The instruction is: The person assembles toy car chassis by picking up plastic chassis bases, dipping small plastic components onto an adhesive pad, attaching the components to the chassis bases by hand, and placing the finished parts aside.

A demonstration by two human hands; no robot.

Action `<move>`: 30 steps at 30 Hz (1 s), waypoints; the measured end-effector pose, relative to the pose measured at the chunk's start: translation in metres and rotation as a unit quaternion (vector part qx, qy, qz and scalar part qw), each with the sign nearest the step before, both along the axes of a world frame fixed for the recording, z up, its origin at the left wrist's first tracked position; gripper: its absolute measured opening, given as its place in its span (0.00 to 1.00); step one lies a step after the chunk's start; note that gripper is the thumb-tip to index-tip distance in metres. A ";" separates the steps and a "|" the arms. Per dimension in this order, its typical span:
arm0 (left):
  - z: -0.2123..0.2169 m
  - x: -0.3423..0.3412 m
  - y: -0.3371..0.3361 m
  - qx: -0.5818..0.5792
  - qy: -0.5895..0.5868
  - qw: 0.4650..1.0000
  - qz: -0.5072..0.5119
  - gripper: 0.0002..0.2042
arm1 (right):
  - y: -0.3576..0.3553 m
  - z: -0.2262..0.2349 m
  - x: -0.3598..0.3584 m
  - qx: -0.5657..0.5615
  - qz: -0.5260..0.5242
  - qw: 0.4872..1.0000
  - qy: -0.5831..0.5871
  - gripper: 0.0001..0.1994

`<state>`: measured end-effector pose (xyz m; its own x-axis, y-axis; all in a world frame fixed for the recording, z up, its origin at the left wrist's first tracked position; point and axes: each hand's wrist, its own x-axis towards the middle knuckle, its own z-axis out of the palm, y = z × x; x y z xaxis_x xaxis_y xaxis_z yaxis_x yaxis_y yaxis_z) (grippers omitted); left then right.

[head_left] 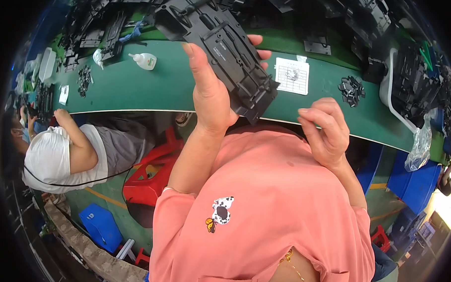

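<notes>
Your left hand point(210, 94) clamps thumb and fingers around a long, ribbed black plastic moulded panel point(227, 46), raised above the green work table point(134, 87); its long axis runs up-left to down-right. Your right hand point(327, 130), fingers curled together, empty, hovers just right of its lower end.

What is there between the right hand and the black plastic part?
Nothing visible. The left hand holds the black part above the green table. The right hand is beside it, lower, fingers curled, with only open air between them.
</notes>
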<state>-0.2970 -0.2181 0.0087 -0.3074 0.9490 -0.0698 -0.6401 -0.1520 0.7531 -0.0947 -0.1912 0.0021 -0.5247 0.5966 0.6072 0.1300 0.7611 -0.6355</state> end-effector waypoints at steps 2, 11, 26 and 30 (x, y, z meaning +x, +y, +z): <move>-0.001 0.004 0.000 0.008 0.065 0.998 0.002 0.44 | -0.003 0.003 -0.007 -0.005 0.021 1.000 0.006 0.13; -0.002 0.021 -0.005 0.055 0.164 0.982 0.074 0.41 | -0.014 0.010 -0.024 -0.504 0.084 0.858 -0.058 0.13; 0.001 0.032 -0.005 0.042 0.233 0.966 0.103 0.44 | -0.017 0.004 -0.034 -0.643 0.095 0.760 -0.019 0.12; -0.001 0.032 -0.007 0.040 0.242 0.964 0.102 0.44 | -0.020 0.005 -0.034 -0.641 0.092 0.762 -0.010 0.12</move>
